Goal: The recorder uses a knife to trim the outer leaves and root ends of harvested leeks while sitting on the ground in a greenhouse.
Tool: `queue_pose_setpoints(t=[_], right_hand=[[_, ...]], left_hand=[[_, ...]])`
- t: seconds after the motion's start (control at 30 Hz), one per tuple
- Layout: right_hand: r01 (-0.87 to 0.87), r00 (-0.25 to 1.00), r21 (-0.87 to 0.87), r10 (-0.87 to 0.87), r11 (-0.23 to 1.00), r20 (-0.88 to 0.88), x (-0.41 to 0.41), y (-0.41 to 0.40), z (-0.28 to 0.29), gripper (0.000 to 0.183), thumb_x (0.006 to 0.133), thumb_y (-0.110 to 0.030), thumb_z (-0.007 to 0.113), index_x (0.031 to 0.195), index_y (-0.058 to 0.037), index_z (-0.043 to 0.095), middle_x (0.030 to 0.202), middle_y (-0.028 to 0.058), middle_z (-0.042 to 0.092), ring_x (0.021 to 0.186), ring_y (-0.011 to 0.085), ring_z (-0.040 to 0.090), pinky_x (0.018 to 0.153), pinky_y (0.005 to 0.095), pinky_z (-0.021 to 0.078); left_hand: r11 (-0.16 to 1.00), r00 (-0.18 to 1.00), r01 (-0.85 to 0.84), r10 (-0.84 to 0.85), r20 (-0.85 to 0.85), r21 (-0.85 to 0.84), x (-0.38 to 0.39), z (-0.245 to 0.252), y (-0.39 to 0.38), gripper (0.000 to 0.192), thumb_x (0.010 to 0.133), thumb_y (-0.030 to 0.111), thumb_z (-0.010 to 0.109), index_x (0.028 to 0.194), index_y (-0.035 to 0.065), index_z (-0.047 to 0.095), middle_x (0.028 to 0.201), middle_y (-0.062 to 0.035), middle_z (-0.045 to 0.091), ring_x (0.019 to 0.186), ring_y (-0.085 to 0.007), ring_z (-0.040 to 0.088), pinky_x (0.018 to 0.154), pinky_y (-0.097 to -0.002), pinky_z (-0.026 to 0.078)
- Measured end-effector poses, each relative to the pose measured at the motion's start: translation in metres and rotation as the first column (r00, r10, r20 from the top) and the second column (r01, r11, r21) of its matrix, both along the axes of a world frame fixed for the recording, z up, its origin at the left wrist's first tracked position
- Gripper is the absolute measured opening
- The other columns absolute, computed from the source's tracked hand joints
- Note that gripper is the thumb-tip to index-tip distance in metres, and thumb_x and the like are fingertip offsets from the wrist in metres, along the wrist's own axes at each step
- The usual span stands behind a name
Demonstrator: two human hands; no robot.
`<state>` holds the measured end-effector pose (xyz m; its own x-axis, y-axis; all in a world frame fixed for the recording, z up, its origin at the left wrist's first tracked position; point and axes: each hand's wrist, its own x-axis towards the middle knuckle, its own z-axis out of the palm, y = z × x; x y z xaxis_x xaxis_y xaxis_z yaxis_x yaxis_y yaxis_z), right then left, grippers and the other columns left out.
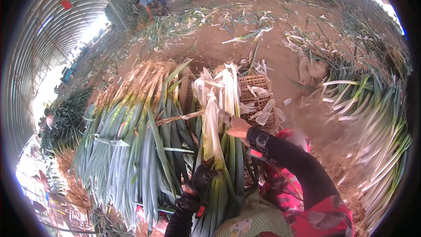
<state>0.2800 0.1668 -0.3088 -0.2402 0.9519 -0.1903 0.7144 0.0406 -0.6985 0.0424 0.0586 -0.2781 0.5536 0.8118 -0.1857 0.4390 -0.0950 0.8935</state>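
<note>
My left hand (202,174), in a dark glove, is closed around Welsh onions (213,131) where the pale stalks turn into green leaves. Their white root ends point away from me. My right hand (239,127) is beside the white stalks, its fingers blurred, so I cannot tell whether it grips anything. A thin hose-like line (284,174) runs below the right wrist. Left of my hands lies a thick pile of unpeeled Welsh onions (131,138), brown roots at the far end. More peeled white stalks (229,85) lie just beyond my hands.
A plastic crate (256,92) with loose skins on it stands beyond my right hand. Peeled Welsh onions (378,138) lie in a long heap at the right. Leaf scraps (250,36) litter the dirt floor. A person (154,1) bends beside a tall green heap (125,6) far off.
</note>
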Motion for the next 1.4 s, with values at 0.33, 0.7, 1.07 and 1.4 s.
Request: queue_pose_setpoints(t=[0.33,0.7,1.07,1.4], right_hand=[[-0.024,0.974,-0.127,-0.005,0.992,-0.225,0.003,-0.017,0.024,0.056,0.07,-0.024,0.058,0.107,0.0144,0.042,0.081,0.0263,0.056,0.081,0.0347,0.057,0.07,0.0391,0.0451],[0.074,0.997,-0.077,-0.071,0.994,0.038,0.031,0.006,0.011,0.053,0.07,-0.029,0.059,0.102,0.0106,0.046,0.081,0.0284,0.055,0.075,0.0367,0.057,0.069,0.0406,0.0448],[-0.129,0.986,-0.213,0.102,0.969,-0.131,-0.005,-0.01,0.039,0.063,0.067,-0.018,0.054,0.117,0.0111,0.029,0.087,0.0285,0.054,0.077,0.0395,0.056,0.068,0.0429,0.0451],[0.152,0.988,0.224,-0.155,0.963,-0.006,0.032,0.025,0.012,0.043,0.072,-0.018,0.055,0.098,0.0129,0.04,0.083,0.028,0.054,0.081,0.0395,0.055,0.073,0.0432,0.0434]], left_hand=[[0.997,0.969,-0.004,0.021,0.246,-0.073,-0.005,0.069,0.041,0.063,0.077,0.016,0.062,0.127,-0.0065,0.031,0.122,-0.0112,0.045,0.11,-0.0156,0.042,0.093,-0.0257,0.032],[0.966,0.921,0.191,-0.116,-0.372,0.173,0.034,-0.038,0.048,0.061,0.072,0.028,0.065,0.116,-0.0069,0.041,0.109,-0.0264,0.048,0.109,-0.0349,0.044,0.089,-0.0378,0.036],[0.938,0.968,0.13,-0.05,-0.245,0.322,0.017,-0.041,0.059,0.066,0.069,0.031,0.066,0.118,-0.0041,0.039,0.112,-0.0255,0.047,0.109,-0.0362,0.043,0.09,-0.0377,0.035],[0.839,0.918,-0.044,0.248,-0.31,0.543,0.117,-0.012,0.161,0.045,0.064,0.026,0.062,0.101,0.0027,0.052,0.08,-0.0207,0.06,0.079,-0.0367,0.058,0.068,-0.0453,0.046]])
